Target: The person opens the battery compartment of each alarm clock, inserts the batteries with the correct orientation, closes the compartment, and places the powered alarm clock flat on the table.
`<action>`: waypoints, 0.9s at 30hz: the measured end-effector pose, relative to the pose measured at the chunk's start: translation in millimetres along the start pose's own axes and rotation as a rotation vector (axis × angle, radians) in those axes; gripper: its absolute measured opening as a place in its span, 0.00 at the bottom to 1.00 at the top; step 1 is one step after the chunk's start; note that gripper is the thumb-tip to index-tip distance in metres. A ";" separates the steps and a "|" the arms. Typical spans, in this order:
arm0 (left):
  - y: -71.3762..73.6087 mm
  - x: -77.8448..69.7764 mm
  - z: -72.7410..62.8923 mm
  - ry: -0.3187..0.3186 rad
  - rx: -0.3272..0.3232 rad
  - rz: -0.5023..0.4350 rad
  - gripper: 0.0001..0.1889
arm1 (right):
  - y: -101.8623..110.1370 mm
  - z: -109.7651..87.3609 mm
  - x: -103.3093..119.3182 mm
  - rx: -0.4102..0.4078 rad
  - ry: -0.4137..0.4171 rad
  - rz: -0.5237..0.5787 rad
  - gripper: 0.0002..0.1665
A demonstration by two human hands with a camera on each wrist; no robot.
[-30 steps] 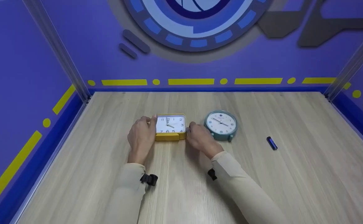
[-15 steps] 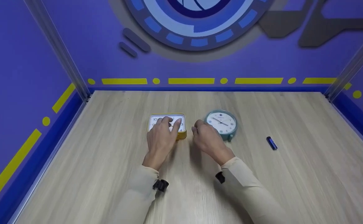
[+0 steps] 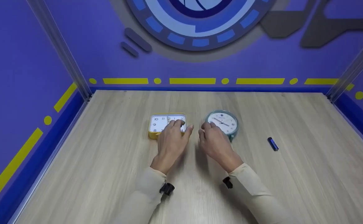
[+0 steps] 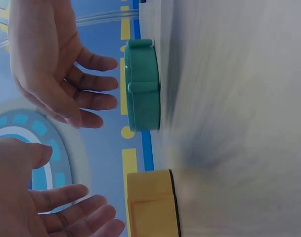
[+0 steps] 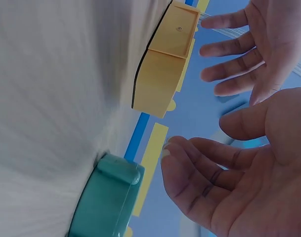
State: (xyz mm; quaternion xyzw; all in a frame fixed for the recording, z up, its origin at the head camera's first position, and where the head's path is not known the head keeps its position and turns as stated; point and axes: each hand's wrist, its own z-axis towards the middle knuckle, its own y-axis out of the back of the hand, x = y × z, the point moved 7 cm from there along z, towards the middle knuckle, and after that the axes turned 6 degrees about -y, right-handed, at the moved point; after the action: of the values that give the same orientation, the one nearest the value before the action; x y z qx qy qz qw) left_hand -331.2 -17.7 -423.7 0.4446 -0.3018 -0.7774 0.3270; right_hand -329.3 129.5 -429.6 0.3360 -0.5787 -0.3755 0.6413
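A square yellow clock (image 3: 153,134) with a white face lies face up on the table, partly covered in the head view by my left hand (image 3: 172,140). That hand hovers above the clock's lower right part, fingers relaxed and holding nothing. To the right lies a round teal clock (image 3: 228,119), also face up, with two small feet on its near side. My right hand (image 3: 215,141) hovers by its lower left edge, fingers loosely bent around nothing. In both wrist views the fingers stand apart from the yellow clock (image 4: 152,202) and the teal clock (image 5: 108,197).
A dark blue battery (image 3: 273,144) lies on the wooden table (image 3: 299,174) to the right of the teal clock. Blue panels with yellow marks enclose the table at the back (image 3: 194,70) and both sides.
My left hand has left the yellow clock's left side and moved right above it. My right hand has drawn away from that clock toward the teal one, and its fingers have loosened.
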 end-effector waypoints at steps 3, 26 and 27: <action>-5.2 -6.9 -0.6 -0.014 0.020 -0.004 0.23 | 4.0 -2.7 -2.2 -0.048 0.038 -0.026 0.16; -43.0 -26.6 -2.8 -0.030 0.144 -0.004 0.19 | 18.8 -10.4 -38.0 -0.190 0.081 -0.063 0.14; -44.0 -26.6 -2.7 -0.026 0.148 -0.009 0.19 | 18.7 -10.2 -40.2 -0.182 0.066 -0.063 0.14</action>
State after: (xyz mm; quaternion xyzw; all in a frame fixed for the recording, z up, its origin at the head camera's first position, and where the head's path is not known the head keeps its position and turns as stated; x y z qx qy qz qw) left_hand -329.0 29.1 -445.1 0.4587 -0.3606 -0.7601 0.2859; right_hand -319.4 173.6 -434.2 0.3066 -0.5100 -0.4350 0.6757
